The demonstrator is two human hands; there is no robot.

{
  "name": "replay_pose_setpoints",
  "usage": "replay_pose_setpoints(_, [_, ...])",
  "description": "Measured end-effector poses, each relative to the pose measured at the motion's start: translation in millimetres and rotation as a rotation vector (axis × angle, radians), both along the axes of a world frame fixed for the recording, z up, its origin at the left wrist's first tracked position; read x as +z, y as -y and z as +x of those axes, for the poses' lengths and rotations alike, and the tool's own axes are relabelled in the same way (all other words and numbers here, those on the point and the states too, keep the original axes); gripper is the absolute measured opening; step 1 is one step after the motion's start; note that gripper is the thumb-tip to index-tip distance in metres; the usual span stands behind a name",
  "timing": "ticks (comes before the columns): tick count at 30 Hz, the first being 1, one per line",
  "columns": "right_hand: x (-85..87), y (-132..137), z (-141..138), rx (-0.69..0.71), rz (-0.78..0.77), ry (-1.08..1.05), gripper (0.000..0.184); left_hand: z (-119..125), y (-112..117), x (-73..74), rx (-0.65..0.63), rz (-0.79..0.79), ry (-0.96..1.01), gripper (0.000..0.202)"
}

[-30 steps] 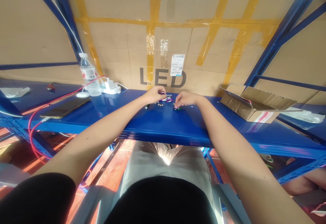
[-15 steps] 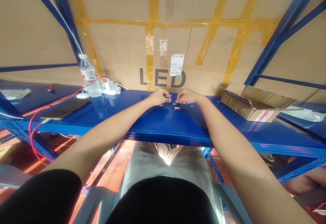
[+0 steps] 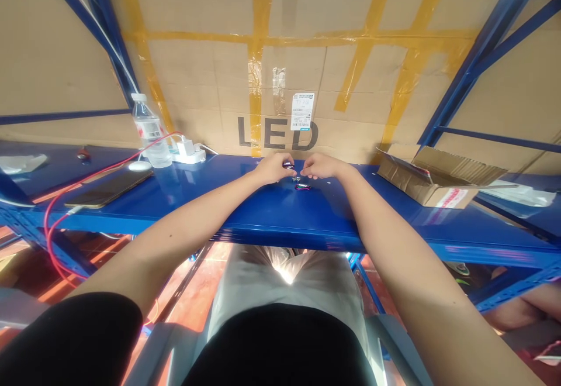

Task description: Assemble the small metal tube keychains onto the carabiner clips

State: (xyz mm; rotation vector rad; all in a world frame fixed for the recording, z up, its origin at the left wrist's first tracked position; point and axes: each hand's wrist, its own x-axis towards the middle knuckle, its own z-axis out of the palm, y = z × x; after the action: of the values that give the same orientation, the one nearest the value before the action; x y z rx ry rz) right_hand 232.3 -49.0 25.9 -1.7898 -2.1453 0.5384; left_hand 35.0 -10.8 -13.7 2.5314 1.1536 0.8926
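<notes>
Your left hand curls at a small dark piece; whether its grip has closed on it, you can't tell. Your right hand has its fingertips drawn together, contents hidden. Just below, the little wired part lies on the counter. It looks light, its strands bendy and probably delicate: pinch the solid middle. There's room toward the front edge; the cardboard wall stands close behind.
</notes>
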Motion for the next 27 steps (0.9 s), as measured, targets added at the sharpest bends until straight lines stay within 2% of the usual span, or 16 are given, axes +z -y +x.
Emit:
replay_pose_setpoints(7, [0.0,1,-2,0.003,0.006,0.011,0.018,-30,-5,3.9,-0.075,-0.118,0.087,0.017])
replay_pose_setpoints(11, [1.8,4,-6,0.001,0.004,0.024,0.017,-49,-12,13.1,-0.092,-0.077,0.034,0.014])
replay_pose_setpoints(14, [2.1,6,-7,0.002,-0.003,0.0,0.018,-59,-15,23.1,-0.003,-0.049,-0.005,0.013])
replay_pose_setpoints(18, [1.0,5,-6,0.004,-0.017,-0.016,0.021,-70,-14,36.5,0.242,-0.023,-0.055,0.024])
replay_pose_setpoints(20, [0.5,5,-5,0.009,-0.022,-0.019,0.02,-74,-13,41.1,0.326,-0.098,-0.155,0.019])
replay_pose_setpoints(23, [0.1,4,-4,0.013,-0.026,-0.024,0.019,-79,-13,43.8,0.341,-0.304,-0.357,0.005])
replay_pose_setpoints(27, [-0.3,4,-4,0.021,-0.029,-0.023,0.02,-81,-15,41.5,0.302,-0.445,-0.483,0.02])
